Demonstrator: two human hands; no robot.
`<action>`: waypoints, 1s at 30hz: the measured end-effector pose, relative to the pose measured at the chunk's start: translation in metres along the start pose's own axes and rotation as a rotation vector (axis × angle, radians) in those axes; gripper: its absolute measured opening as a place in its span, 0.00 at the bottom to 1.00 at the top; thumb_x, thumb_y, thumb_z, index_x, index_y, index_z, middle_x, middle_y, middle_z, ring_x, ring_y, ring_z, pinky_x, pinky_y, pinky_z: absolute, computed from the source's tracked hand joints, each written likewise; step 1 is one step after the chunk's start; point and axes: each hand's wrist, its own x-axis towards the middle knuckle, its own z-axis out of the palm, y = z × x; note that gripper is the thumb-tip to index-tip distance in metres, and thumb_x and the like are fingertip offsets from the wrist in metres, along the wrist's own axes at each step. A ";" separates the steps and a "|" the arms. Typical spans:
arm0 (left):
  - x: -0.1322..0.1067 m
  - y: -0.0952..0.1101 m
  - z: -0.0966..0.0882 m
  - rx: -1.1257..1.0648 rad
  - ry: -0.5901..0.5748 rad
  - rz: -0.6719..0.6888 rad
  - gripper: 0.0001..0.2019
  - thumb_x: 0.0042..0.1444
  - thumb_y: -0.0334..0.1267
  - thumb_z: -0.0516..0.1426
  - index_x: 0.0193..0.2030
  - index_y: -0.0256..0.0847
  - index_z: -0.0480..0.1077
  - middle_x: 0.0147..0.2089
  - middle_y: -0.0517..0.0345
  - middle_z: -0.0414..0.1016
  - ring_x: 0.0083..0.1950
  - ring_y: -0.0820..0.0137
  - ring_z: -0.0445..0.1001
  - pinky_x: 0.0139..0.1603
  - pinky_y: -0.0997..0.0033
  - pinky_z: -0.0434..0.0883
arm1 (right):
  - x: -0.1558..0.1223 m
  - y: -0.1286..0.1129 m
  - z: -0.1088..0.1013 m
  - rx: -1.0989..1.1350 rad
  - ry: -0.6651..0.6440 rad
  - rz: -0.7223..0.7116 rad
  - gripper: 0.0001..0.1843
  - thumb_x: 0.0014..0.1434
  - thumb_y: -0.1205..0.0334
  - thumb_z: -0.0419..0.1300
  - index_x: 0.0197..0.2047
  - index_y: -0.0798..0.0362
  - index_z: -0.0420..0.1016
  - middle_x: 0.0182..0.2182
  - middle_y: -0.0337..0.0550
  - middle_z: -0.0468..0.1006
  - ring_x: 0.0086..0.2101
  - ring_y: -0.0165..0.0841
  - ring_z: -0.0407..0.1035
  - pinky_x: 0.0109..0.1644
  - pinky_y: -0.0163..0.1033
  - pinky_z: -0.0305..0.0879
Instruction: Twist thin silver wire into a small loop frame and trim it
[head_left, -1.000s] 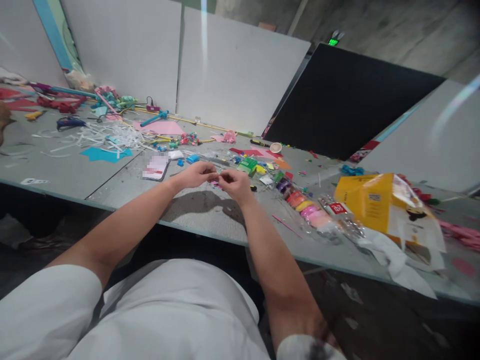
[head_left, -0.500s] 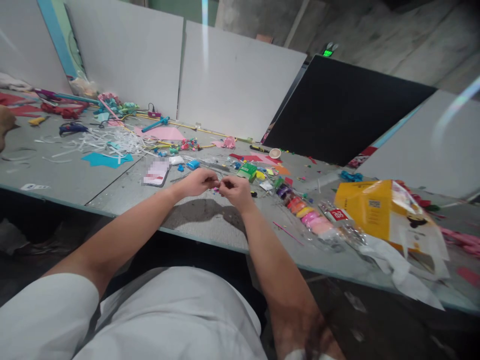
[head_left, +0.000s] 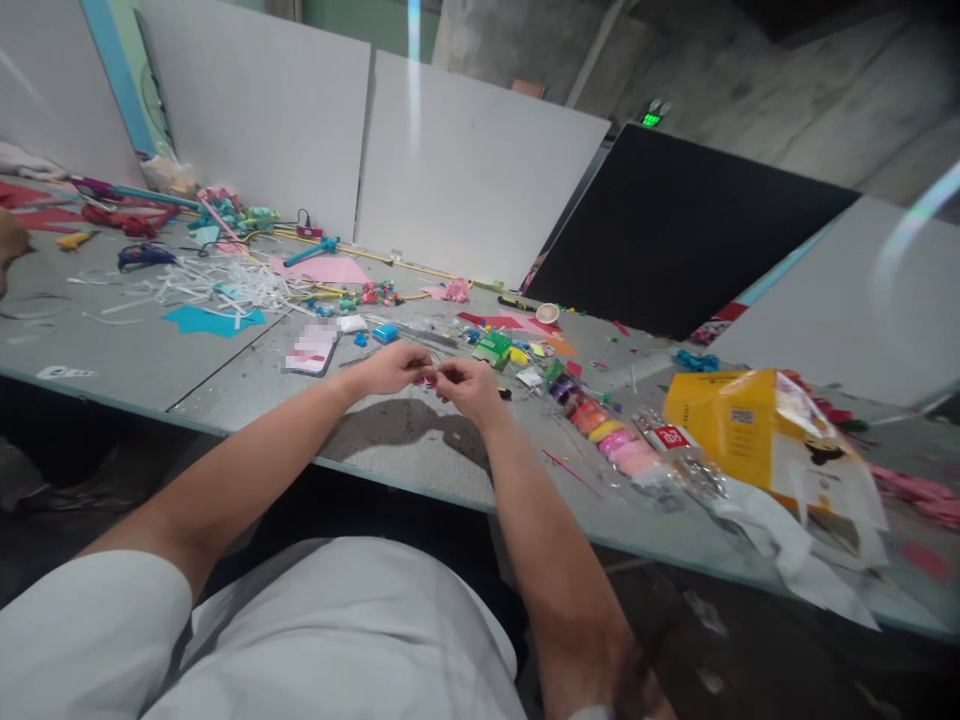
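Note:
My left hand [head_left: 391,367] and my right hand [head_left: 469,385] meet fingertip to fingertip just above the grey table [head_left: 420,430], near its front edge. Both hands are closed in a pinch on a tiny pink piece [head_left: 430,381] between them; its shape is too small to make out. A phone [head_left: 311,348] lies flat to the left of my left hand. A row of coloured clay tubs in a clear sleeve [head_left: 607,425] lies to the right of my right hand.
A yellow bag [head_left: 750,425] and crumpled white paper [head_left: 780,530] lie at the right. Paper scraps, white strips [head_left: 217,280], blue paper [head_left: 210,320], a green box [head_left: 493,347] and small bits litter the table's back. White boards [head_left: 480,170] and a black board [head_left: 675,230] stand behind.
The hands keep pinching the small piece with only slight finger shifts. The view has tilted a little, moving the table contents slightly.

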 end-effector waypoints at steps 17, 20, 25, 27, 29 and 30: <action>-0.002 -0.005 0.008 0.237 0.013 0.156 0.09 0.63 0.35 0.57 0.32 0.41 0.75 0.35 0.51 0.79 0.38 0.62 0.76 0.42 0.65 0.67 | 0.008 0.007 0.000 -0.028 -0.016 0.041 0.08 0.47 0.56 0.67 0.23 0.48 0.74 0.17 0.33 0.67 0.23 0.30 0.58 0.28 0.38 0.54; -0.001 -0.007 0.007 0.272 0.010 0.173 0.10 0.65 0.35 0.56 0.33 0.41 0.75 0.35 0.51 0.79 0.39 0.62 0.76 0.42 0.65 0.68 | 0.008 0.010 0.000 0.044 -0.030 0.083 0.10 0.49 0.52 0.66 0.26 0.49 0.74 0.18 0.35 0.71 0.21 0.31 0.63 0.26 0.38 0.57; -0.001 -0.006 0.006 0.327 0.020 0.200 0.09 0.66 0.34 0.55 0.36 0.40 0.76 0.37 0.50 0.80 0.41 0.62 0.77 0.43 0.65 0.68 | 0.009 0.012 0.004 0.174 0.002 0.100 0.18 0.48 0.49 0.67 0.31 0.45 0.61 0.19 0.30 0.69 0.20 0.31 0.66 0.26 0.38 0.61; -0.002 -0.005 0.005 0.351 0.019 0.211 0.09 0.66 0.33 0.55 0.37 0.39 0.76 0.38 0.50 0.80 0.41 0.62 0.78 0.43 0.65 0.69 | 0.009 0.011 0.006 0.207 0.020 0.096 0.22 0.46 0.51 0.67 0.31 0.44 0.53 0.19 0.25 0.63 0.19 0.29 0.63 0.26 0.37 0.61; -0.002 -0.004 0.005 0.379 0.015 0.219 0.09 0.66 0.32 0.55 0.37 0.39 0.76 0.38 0.51 0.80 0.41 0.62 0.78 0.43 0.66 0.69 | 0.008 0.010 0.007 0.220 0.026 0.096 0.25 0.46 0.54 0.67 0.30 0.44 0.50 0.19 0.24 0.60 0.19 0.27 0.62 0.26 0.36 0.59; -0.002 -0.004 0.005 0.394 0.012 0.223 0.09 0.66 0.32 0.55 0.37 0.39 0.76 0.38 0.51 0.81 0.41 0.62 0.78 0.43 0.66 0.70 | 0.008 0.010 0.007 0.221 0.024 0.099 0.25 0.46 0.55 0.67 0.29 0.44 0.49 0.19 0.24 0.60 0.19 0.27 0.61 0.26 0.36 0.59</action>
